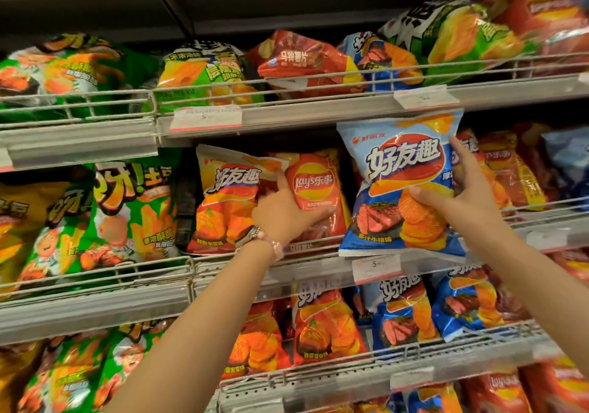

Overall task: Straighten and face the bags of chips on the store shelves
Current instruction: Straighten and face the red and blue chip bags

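My right hand (462,196) grips a light blue steak-flavour chip bag (401,170) by its right edge, thumb across the front, and holds it upright in front of the middle shelf. My left hand (283,211), with a watch and bead bracelet at the wrist, grips a red Lay's bag (314,186) standing on that shelf, thumb under the logo. An orange tomato-flavour bag (226,196) stands just left of the Lay's bag, tilted a little, its upper right corner overlapping it.
Wire-fronted shelves (95,272) run above and below, packed with green (127,215), red (302,58) and blue (404,313) chip bags; several on the top shelf lie tilted. Price tags (376,267) hang on the shelf rails. More red bags (506,170) stand behind my right hand.
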A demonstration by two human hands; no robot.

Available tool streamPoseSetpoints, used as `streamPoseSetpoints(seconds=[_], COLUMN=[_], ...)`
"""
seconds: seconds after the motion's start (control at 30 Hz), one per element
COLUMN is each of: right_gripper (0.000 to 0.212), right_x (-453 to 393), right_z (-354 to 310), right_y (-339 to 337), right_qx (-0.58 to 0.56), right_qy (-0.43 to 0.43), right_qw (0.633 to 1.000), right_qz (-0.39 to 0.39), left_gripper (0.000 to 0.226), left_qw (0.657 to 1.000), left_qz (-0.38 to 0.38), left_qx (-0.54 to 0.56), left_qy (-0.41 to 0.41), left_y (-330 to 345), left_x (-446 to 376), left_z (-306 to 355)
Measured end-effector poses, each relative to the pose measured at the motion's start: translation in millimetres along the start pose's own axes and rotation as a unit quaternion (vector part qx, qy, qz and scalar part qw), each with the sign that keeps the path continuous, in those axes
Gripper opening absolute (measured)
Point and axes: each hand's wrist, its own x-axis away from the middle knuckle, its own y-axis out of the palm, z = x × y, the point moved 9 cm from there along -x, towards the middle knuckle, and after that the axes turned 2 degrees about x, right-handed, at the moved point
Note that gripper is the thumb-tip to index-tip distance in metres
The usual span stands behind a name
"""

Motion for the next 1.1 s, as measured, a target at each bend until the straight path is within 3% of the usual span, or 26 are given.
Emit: streamPoseSetpoints(seconds=[0.1, 0.23, 0.5, 0.63, 0.73, 0.93, 1.1], right_gripper=[0.088, 0.089, 0.090, 0.091, 0.091, 0.090, 0.092], right_x=[-1.1, -3.6, -4.7, -4.8, -4.5, -3.0, -3.2], right_z=[6.6, 11.9, 17.2, 18.5, 20.3, 21.1, 17.3], right_y=[-6.3, -15.8, -31.5, -32.0, -32.5, -36.2, -35.2], right_qx=[0.004, 0.006, 0.032, 0.037, 0.036, 0.049, 0.068], right_qy=[0.007, 0.014, 0.024, 0.024, 0.026, 0.029, 0.024], right_qw=[1.000, 0.999, 0.998, 0.998, 0.998, 0.997, 0.997], right_qz=[0.006, 0.031, 0.049, 0.048, 0.049, 0.047, 0.038], left_gripper=[0.134, 0.135, 0.122, 0.118, 0.118, 0.136, 0.125], left_qw=[0.996, 0.984, 0.897, 0.869, 0.867, 0.869, 0.781], left_qz=[-0.036, 0.016, 0.093, 0.110, 0.079, 0.021, -0.014], left_qx=[0.081, 0.179, 0.421, 0.464, 0.472, 0.488, 0.624], left_qy=[-0.003, 0.011, 0.099, 0.132, 0.140, 0.085, 0.019], left_y=[13.2, 12.8, 2.6, -8.7, -9.8, -5.8, -1.2], left_x=[-11.3, -11.6, 7.7, 12.7, 5.8, -22.4, -32.2], left_z=[-4.4, -7.6, -18.3, -23.2, -24.6, -38.3, -41.7])
